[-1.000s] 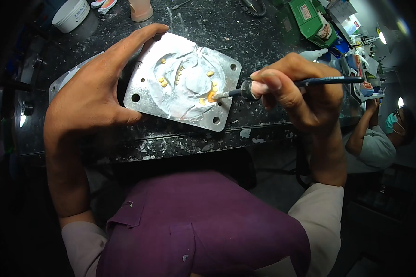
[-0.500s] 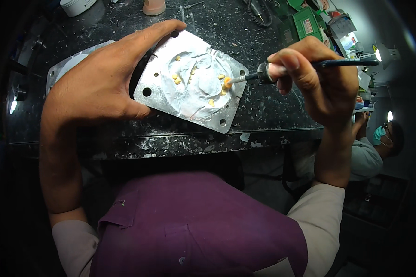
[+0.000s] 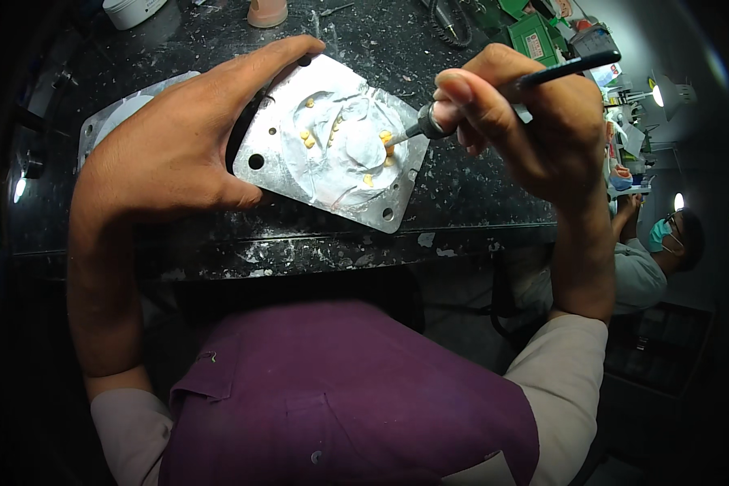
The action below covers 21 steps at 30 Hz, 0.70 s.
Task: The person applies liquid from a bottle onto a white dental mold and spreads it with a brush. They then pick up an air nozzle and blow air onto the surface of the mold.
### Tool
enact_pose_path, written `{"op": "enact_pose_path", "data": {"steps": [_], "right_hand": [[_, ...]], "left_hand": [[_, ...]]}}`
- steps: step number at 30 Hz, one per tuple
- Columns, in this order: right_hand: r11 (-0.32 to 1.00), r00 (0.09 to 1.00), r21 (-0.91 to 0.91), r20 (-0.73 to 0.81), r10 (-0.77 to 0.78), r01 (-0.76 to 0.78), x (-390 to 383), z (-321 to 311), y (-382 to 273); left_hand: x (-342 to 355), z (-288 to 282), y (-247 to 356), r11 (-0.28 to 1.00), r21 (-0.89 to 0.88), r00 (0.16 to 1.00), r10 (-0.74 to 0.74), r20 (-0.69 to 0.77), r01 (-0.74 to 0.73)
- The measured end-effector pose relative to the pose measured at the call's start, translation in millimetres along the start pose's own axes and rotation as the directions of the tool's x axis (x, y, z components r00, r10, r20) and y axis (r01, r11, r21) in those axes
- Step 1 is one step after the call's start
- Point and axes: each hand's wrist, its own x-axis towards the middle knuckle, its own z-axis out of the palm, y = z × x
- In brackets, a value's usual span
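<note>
Brush (image 3: 571,68) tilted steeper, plate (image 3: 277,180) just short of bench edge (image 3: 356,257)

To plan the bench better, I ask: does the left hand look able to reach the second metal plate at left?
Probably yes: nothing visible stands between the second plate and the left hand, which partly hides it. But that hand holds the front plate, so must likely let go first.
</note>
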Motion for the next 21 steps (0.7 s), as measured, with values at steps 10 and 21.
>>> {"op": "enact_pose_path", "data": {"steps": [10,21], "right_hand": [[0.993,0.996,-0.098,0.062,0.068,-0.062,-2.2,-15.0,-13.1],[0.963,0.985,-0.258,0.173,-0.028,0.073,8.9,-8.5,-30.2]], "left_hand": [[0.5,1.2,-7.8,0.998,0.032,0.999,0.047,-0.019,-0.046],[-1.7,3.8,-10.6,0.994,0.080,0.996,0.075,-0.056,-0.071]]}}
